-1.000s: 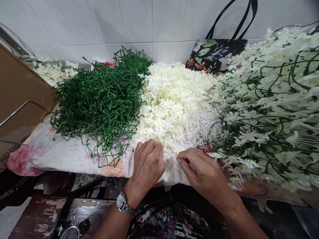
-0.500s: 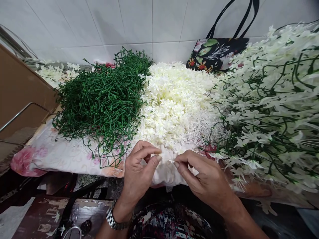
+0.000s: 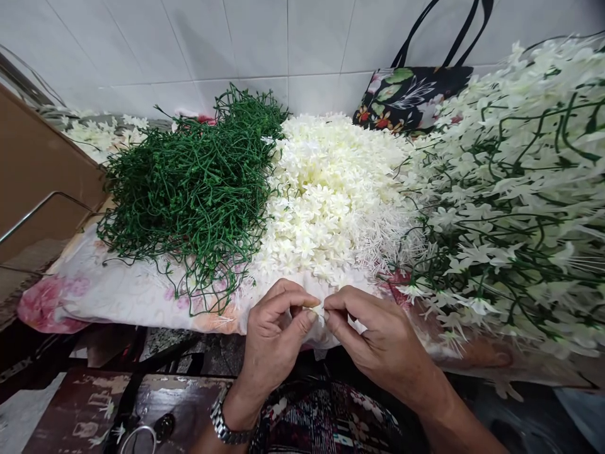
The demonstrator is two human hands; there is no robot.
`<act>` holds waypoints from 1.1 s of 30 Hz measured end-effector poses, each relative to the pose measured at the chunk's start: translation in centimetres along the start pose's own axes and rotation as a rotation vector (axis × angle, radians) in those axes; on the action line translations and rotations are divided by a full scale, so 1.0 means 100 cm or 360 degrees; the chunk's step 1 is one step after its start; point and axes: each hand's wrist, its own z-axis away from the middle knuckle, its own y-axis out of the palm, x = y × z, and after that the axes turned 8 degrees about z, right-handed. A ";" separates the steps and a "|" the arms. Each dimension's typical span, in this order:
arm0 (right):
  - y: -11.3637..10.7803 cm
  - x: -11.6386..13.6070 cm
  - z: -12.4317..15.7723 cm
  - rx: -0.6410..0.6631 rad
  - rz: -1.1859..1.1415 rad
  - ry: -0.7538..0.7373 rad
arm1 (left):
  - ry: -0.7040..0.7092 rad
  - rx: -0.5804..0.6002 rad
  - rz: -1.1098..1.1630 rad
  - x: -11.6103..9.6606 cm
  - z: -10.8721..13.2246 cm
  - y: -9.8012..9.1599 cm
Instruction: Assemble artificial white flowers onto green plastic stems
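Observation:
My left hand (image 3: 280, 331) pinches a small white artificial flower (image 3: 319, 310) between thumb and forefinger. Close against it, my right hand (image 3: 378, 325) is closed in a pinch on a tiny white stamen, now mostly hidden by the fingertips. The two sets of fingertips almost meet over the near edge of the cloth. Just beyond them is a heap of loose white flower heads (image 3: 316, 202). Thin white stamens (image 3: 390, 236) lie piled at its right side. To the left is a tangled mound of green plastic stems (image 3: 189, 183).
Assembled white flowers on green stems (image 3: 510, 233) are stacked high on the right. A black floral bag (image 3: 416, 98) leans on the tiled wall (image 3: 255, 41). At the left stands a cardboard box (image 3: 42, 151). Floral cloth (image 3: 118, 296) covers the work surface.
My hands have come together, the left moving right and slightly down. The white piece at my right fingertips now meets the flower in my left.

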 end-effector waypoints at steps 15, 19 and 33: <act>-0.003 -0.003 0.006 0.0073 -0.0019 -0.0100 | -0.0030 -0.0156 0.0263 0.001 0.008 0.009; 0.003 -0.003 0.005 0.0040 -0.0002 -0.0090 | -0.0007 -0.0176 0.0146 -0.004 0.010 0.012; 0.008 -0.018 0.003 -0.0177 0.0442 -0.0209 | 0.0667 -0.0632 -0.1660 0.001 0.031 -0.062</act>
